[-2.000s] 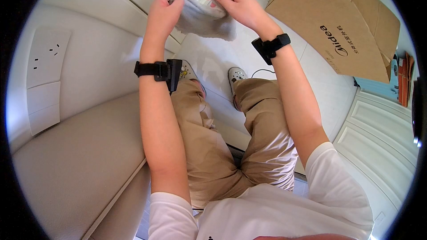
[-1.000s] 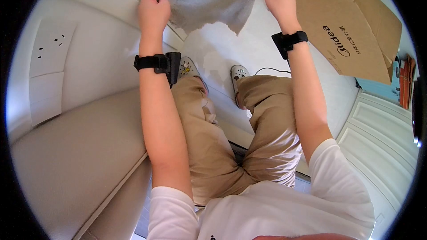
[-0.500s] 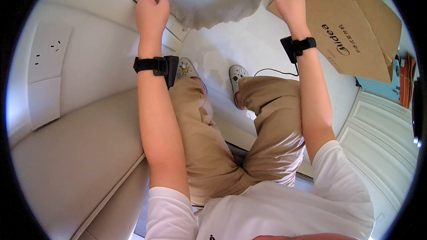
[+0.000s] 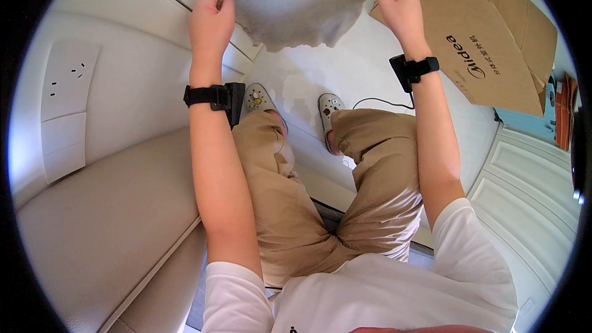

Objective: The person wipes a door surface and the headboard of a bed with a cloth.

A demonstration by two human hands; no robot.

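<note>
A grey cloth point(image 4: 296, 12) hangs stretched between my two hands at the top of the head view, its upper edge nearly straight and its lower edge uneven. My left hand point(image 4: 211, 18) pinches one upper corner, thumb against curled fingers. The opposite corner is gripped by my right hand point(image 4: 398, 9), close to the cardboard box. Each wrist wears a black strap with a small black device; a thin cable runs from the one on the right.
A large cardboard box point(image 4: 487, 43) stands at the upper right, with blue and orange items behind it. White panelled doors point(image 4: 524, 179) line the right side. On the left are a wall socket point(image 4: 71, 77) and a beige padded seat point(image 4: 111, 228). My clogs point(image 4: 331, 108) rest on the pale floor.
The cloth's top edge sits slightly lower in view, and its lower edge has swung and changed shape. Both hands keep hold of the corners, with little movement.
</note>
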